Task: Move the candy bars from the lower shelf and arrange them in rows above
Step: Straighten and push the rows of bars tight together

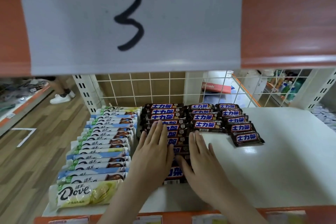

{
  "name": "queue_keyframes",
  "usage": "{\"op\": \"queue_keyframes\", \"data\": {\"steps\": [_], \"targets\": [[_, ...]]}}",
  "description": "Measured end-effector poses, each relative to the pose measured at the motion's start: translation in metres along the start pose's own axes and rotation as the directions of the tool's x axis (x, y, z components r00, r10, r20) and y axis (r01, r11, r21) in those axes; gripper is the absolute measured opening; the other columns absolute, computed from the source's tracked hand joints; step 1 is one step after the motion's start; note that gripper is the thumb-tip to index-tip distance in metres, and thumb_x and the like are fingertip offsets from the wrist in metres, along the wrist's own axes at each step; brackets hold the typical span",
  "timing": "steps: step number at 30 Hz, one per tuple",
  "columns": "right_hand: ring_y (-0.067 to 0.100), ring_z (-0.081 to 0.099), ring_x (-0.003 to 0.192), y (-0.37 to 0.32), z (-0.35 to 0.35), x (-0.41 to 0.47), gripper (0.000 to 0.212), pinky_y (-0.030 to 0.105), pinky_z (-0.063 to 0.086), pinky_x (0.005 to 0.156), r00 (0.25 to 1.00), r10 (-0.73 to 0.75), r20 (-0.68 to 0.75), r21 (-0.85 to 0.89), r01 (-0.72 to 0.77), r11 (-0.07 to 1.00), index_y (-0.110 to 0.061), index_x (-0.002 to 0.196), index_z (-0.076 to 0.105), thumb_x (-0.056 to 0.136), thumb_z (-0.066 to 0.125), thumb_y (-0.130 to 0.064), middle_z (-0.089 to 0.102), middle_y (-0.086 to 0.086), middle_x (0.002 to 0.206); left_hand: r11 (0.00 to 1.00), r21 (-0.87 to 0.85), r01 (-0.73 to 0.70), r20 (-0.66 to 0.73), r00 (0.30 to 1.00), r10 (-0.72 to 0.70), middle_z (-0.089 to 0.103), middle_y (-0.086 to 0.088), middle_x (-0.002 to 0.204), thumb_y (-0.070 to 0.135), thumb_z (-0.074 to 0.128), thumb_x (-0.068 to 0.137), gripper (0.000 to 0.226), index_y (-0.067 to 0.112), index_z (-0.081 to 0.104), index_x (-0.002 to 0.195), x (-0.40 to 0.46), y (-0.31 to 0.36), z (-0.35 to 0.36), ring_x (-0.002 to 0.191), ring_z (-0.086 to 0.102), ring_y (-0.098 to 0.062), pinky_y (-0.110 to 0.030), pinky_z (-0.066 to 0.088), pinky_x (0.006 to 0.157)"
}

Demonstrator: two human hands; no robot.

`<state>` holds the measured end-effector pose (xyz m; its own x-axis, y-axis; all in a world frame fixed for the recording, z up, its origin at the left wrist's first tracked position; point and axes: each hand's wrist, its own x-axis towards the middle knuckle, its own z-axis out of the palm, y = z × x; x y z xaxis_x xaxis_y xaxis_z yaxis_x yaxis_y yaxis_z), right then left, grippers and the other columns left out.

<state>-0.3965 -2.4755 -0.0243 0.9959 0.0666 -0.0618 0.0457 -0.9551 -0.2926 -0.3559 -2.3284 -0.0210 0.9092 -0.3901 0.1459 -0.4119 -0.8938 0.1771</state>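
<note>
- Already, in the head view, the white shelf (272, 160) carries several rows of candy bars, so the arranging looks well under way.
- Along the shelf's left edge runs a full row of Dove bars (101, 151), overlapped like shingles from the back wire grid (163, 85) to the front edge.
- Just beside it, a row of dark Snickers bars (163, 112) reaches from the back nearly to the front lip; this row looks close to complete.
- Both hands lie on that row: the left hand (152, 152) flat, fingers straight, along its left side, and the right hand (200, 160) flat, fingers straight, along its right side. Neither grips a bar; they seem to press and square the stack between them.
- To the right, a second Snickers row (205, 120) holds only a few bars at the back, and a third row (236, 123) runs a little further forward, ending in one bar (247, 138) lying slightly askew.
- The shelf's right half and front right corner hold no bars, so there is room for more.
- The lower shelf is out of sight, so how many bars remain there I cannot tell.
- My judgement: roughly midway, with the two short rows left to fill and straighten.
- A paper sign with a "3" (131, 18) hangs from the orange shelf above.
</note>
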Motion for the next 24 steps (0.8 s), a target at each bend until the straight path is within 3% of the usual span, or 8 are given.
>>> {"op": "queue_keyframes", "data": {"steps": [1,3,5,8,12,15,19,24], "targets": [[0.007,-0.028,0.132,0.001,0.001,-0.006,0.111,0.031,-0.015,0.109,1.0,0.004,0.022,-0.023,-0.004,1.0,-0.011,0.14,-0.03,0.049,-0.034,-0.075,-0.023,0.004,0.156,1.0,0.005,-0.001,-0.005,1.0,0.001,-0.016,0.003,0.151,0.051,-0.019,0.078,0.078,0.017,-0.006,0.147,-0.008,0.002,0.003,0.142,-0.013,-0.013,-0.033,-0.002,0.117],[0.011,-0.025,0.137,0.002,0.004,-0.016,0.111,0.034,-0.016,0.109,0.998,0.021,0.054,-0.042,-0.018,0.999,-0.01,0.13,-0.039,0.041,-0.039,-0.076,-0.023,0.005,0.156,0.999,0.053,0.001,0.032,0.999,-0.003,0.018,-0.004,0.153,0.048,-0.007,0.092,0.072,0.012,0.025,0.146,-0.022,0.003,0.009,0.141,0.02,-0.021,-0.042,0.026,0.114],[0.012,-0.026,0.136,0.001,0.008,-0.02,0.111,0.036,-0.017,0.108,0.998,0.025,0.065,-0.048,-0.022,0.999,-0.01,0.123,-0.045,0.035,-0.043,-0.077,-0.022,0.004,0.156,0.998,0.06,-0.003,0.03,1.0,0.001,0.042,-0.006,0.143,0.043,0.003,0.098,0.066,0.01,0.045,0.137,-0.032,0.001,0.018,0.131,0.041,-0.025,-0.045,0.032,0.106],[0.013,-0.022,0.141,0.0,0.012,-0.022,0.107,0.038,-0.017,0.108,0.997,0.024,0.071,-0.072,-0.019,0.997,-0.009,0.118,-0.05,0.039,-0.04,-0.079,-0.022,0.001,0.156,0.995,0.086,-0.048,-0.018,0.999,0.05,0.04,-0.004,0.145,0.043,0.007,0.099,0.062,0.009,0.04,0.14,-0.038,-0.001,0.023,0.133,0.037,-0.026,-0.042,0.022,0.103],[0.017,-0.015,0.145,-0.003,0.012,-0.023,0.099,0.039,-0.018,0.107,0.997,0.044,0.059,-0.094,-0.038,0.995,-0.005,0.123,-0.045,0.054,-0.018,-0.072,-0.02,0.001,0.157,0.993,0.111,-0.048,-0.064,0.996,0.055,0.039,-0.004,0.146,0.042,0.006,0.099,0.062,0.009,0.038,0.141,-0.036,-0.004,0.025,0.134,0.036,-0.026,-0.042,0.021,0.103],[0.017,-0.015,0.145,-0.002,0.015,-0.022,0.112,0.04,-0.019,0.106,0.997,0.035,0.064,-0.074,-0.03,0.997,-0.005,0.123,-0.045,0.042,-0.034,-0.082,-0.02,0.001,0.157,0.991,0.123,-0.045,-0.081,0.995,0.055,0.041,-0.005,0.144,0.041,0.009,0.098,0.061,0.009,0.041,0.139,-0.036,-0.003,0.026,0.132,0.039,-0.026,-0.042,0.022,0.102],[0.016,-0.021,0.142,0.0,0.014,-0.022,0.115,0.042,-0.018,0.107,0.996,0.039,0.081,-0.064,-0.034,0.997,-0.007,0.12,-0.049,0.029,-0.045,-0.076,-0.027,-0.001,0.154,0.99,0.135,-0.033,-0.059,0.997,0.042,0.046,-0.007,0.14,0.04,0.026,0.092,0.058,0.008,0.046,0.136,-0.034,-0.002,0.025,0.128,0.044,-0.026,-0.042,0.024,0.099],[0.008,-0.031,0.129,0.0,0.009,-0.021,0.11,0.041,-0.016,0.109,0.995,0.042,0.086,-0.035,-0.039,0.999,-0.01,0.117,-0.054,0.032,-0.042,-0.079,-0.041,-0.004,0.138,0.99,0.136,0.034,-0.006,0.999,-0.033,0.048,-0.009,0.139,0.041,0.003,0.097,0.068,0.005,0.048,0.134,-0.032,0.001,0.026,0.127,0.045,-0.028,-0.048,0.033,0.104]]}}
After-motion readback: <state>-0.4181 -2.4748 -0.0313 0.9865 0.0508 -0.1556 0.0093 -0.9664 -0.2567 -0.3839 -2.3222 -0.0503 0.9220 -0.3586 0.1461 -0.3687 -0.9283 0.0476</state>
